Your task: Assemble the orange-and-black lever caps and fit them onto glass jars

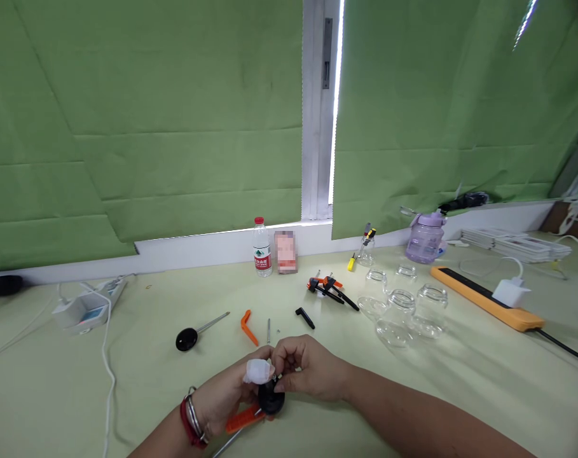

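Observation:
My left hand (231, 394) is closed around a black round part (271, 399) with an orange bar (243, 420) beside it. White wrapping (257, 371) covers the tip of one left finger. A thin metal rod (229, 443) shows below this hand. Fingers of my right hand (308, 369) pinch at the upper edge of the black part; any small piece between them is too small to name. Just beyond my hands lie an orange angled handle (248, 327), a metal pin (268, 331) and a black angled piece (305, 317). Further left rests a black knob with a metal shaft (187, 339).
Black and orange assembled pieces (331, 289) lie right of centre, near several glass jars (396, 318). Behind stand a water bottle (262, 248), a small box (285, 252) and a purple jug (425, 238). Power strips (484, 299) with cables lie at both sides.

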A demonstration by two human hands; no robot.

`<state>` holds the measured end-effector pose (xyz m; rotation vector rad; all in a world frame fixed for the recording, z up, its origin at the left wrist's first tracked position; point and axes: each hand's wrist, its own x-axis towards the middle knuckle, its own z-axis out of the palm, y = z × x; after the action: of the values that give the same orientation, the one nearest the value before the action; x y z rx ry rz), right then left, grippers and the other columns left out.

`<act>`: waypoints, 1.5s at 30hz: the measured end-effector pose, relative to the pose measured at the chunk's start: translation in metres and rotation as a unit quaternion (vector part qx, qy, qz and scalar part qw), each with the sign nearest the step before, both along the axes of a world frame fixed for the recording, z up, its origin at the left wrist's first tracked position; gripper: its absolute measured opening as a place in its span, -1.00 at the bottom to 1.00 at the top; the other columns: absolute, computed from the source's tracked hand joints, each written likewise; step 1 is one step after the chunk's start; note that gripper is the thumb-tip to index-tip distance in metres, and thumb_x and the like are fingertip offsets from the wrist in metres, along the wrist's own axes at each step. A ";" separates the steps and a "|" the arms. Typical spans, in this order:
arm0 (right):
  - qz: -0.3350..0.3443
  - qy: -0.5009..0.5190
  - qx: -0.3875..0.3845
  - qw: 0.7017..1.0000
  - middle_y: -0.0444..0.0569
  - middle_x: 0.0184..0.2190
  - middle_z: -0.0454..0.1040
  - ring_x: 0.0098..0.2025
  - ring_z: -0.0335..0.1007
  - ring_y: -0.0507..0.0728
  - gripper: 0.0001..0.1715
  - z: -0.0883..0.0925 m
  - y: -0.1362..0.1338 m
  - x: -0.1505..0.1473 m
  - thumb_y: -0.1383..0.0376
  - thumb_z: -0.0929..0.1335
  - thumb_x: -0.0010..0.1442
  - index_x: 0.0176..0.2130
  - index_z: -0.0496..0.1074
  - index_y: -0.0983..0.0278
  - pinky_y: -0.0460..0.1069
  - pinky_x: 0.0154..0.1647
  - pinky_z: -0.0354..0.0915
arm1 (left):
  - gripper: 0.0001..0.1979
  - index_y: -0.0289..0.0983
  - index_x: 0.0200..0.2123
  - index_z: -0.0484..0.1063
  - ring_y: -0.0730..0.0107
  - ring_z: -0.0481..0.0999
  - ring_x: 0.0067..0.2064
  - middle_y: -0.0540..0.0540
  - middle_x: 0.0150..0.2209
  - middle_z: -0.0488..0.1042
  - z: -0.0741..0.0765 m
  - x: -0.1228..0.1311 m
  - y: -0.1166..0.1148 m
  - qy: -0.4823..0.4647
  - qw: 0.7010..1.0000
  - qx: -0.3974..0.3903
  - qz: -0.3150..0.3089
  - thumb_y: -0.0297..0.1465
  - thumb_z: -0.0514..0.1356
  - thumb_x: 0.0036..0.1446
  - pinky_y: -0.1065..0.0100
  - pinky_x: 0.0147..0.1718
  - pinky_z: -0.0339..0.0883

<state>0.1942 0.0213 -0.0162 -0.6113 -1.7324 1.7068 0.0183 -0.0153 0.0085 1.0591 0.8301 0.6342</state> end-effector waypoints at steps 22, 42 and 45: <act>0.008 0.008 0.011 1.000 -0.19 -0.51 0.32 -0.48 0.18 -0.06 -0.71 -0.003 0.001 -0.001 0.33 0.49 -0.17 -0.43 0.36 0.33 -0.12 -0.42 0.15 | -0.83 -0.25 -0.35 0.29 0.36 0.38 -0.41 -0.03 -0.42 0.34 0.000 0.000 0.001 -0.005 1.000 0.004 -0.001 -0.33 0.13 -0.05 0.30 -0.42 0.28; 0.017 0.030 0.003 0.999 -0.14 -0.44 0.35 -0.43 0.21 -0.04 -0.67 -0.004 -0.001 -0.002 0.25 0.50 -0.16 -0.48 0.30 0.32 -0.10 -0.37 0.17 | -0.81 -0.26 -0.35 0.29 0.40 0.34 -0.43 -0.02 -0.44 0.33 0.000 -0.001 0.000 -0.006 1.000 0.002 0.001 -0.30 0.15 -0.05 0.32 -0.42 0.27; 0.018 0.026 0.004 1.000 -0.16 -0.45 0.33 -0.45 0.19 -0.05 -0.66 -0.004 0.000 -0.002 0.24 0.50 -0.15 -0.45 0.31 0.32 -0.11 -0.39 0.16 | -0.81 -0.26 -0.36 0.29 0.42 0.32 -0.45 -0.01 -0.45 0.32 0.001 0.000 0.000 -0.007 1.000 -0.006 0.009 -0.30 0.16 -0.07 0.34 -0.44 0.27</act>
<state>0.1927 0.0210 -0.0203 -0.5317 -1.7228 1.7239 0.0184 -0.0153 0.0095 1.0349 0.8309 0.6509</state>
